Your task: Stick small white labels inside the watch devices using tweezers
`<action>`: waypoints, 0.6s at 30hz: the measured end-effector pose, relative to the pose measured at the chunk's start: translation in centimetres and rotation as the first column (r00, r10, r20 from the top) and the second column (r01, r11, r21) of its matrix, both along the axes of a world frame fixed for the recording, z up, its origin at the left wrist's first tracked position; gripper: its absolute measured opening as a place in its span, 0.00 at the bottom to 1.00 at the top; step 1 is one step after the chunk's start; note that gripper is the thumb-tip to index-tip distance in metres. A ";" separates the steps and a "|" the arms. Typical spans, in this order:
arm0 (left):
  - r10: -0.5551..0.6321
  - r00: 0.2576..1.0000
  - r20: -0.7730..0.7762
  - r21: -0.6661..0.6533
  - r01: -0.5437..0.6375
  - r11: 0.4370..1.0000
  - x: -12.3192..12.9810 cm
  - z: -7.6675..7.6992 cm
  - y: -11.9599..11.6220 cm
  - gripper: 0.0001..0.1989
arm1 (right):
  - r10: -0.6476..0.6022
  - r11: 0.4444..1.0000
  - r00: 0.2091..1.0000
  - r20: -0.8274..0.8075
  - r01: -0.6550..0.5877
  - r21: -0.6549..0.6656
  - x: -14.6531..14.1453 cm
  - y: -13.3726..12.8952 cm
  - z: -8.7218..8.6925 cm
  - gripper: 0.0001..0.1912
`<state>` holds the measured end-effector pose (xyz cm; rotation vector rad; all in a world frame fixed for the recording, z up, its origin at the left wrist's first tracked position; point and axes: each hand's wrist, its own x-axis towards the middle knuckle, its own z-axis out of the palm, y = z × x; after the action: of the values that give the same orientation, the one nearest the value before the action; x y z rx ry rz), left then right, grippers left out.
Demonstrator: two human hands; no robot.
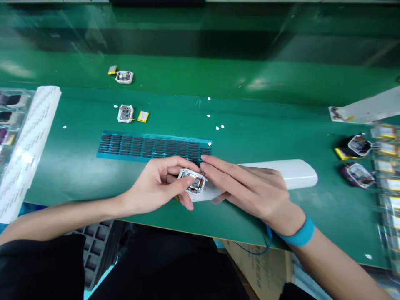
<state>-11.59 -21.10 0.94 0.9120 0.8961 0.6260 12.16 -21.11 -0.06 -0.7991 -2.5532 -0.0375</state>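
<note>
My left hand (165,181) grips a small white watch housing (193,182) with an exposed circuit board, the thumb lying across the board. A bit of yellow, like a battery edge, shows beneath those fingers. My right hand (253,187) reaches in from the right, its index and middle fingertips together at the housing's right edge. Whatever it may pinch is hidden. Under the right hand lies a long white smooth object (296,173), partly covered. Just beyond the hands is a blue sheet (153,146) with rows of small dark strips.
Two open white housings (125,113) with yellow batteries lie at the back left. Dark housings (358,175) sit at right beside a tray of batteries (389,166). A white printed strip (31,150) and tray are at left. Small white stickers (217,128) dot the green mat (175,116).
</note>
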 end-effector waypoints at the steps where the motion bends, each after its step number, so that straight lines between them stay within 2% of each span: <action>1: 0.011 1.000 -0.006 0.001 -0.011 1.000 0.0 0.0 0.0 0.07 | 0.023 1.000 1.000 0.010 -0.023 -0.015 0.1 0.0 -0.1 0.21; 9: 0.108 0.994 -0.019 0.103 -0.105 0.989 0.6 -0.6 -0.9 0.08 | 0.011 0.999 0.991 -0.131 -0.016 -0.035 -0.9 -1.0 -1.7 0.29; 15: 0.151 0.986 -0.070 0.271 -0.126 0.954 1.0 -1.5 -2.1 0.06 | 0.038 0.999 0.998 0.040 -0.038 0.009 -1.6 -1.4 -0.4 0.23; 18: 0.183 0.977 -0.112 0.424 -0.119 0.898 0.8 -1.5 -2.1 0.06 | 0.025 0.996 0.999 -0.037 -0.027 -0.080 -1.9 -1.5 -0.2 0.21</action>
<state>-10.79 -23.22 -0.56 1.2942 0.9938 0.9157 10.28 -22.59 -0.28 -0.7891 -2.5443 0.0872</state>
